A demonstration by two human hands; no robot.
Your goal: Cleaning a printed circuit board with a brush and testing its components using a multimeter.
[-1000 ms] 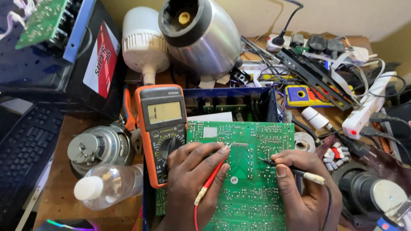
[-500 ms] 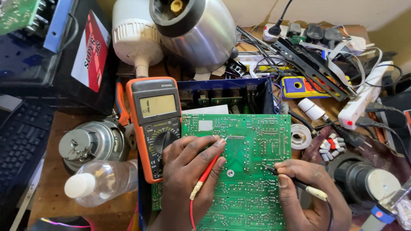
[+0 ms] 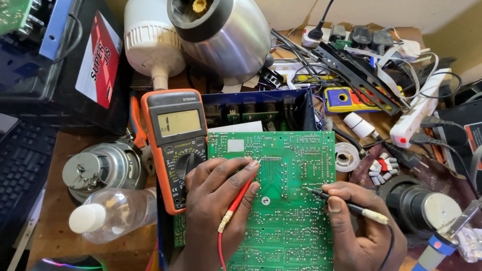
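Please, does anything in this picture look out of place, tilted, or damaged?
Nothing looks damaged or spilled. The clear plastic bottle lies on its side, capped, left of the orange multimeter. The left hand holds the red probe and the right hand the black probe on the green circuit board.

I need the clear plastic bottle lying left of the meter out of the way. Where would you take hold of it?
Grip the clear plastic bottle around its body, coming from above. It lies on its side, white cap pointing left, so the round wall faces up. The multimeter and the left hand crowd its right end.
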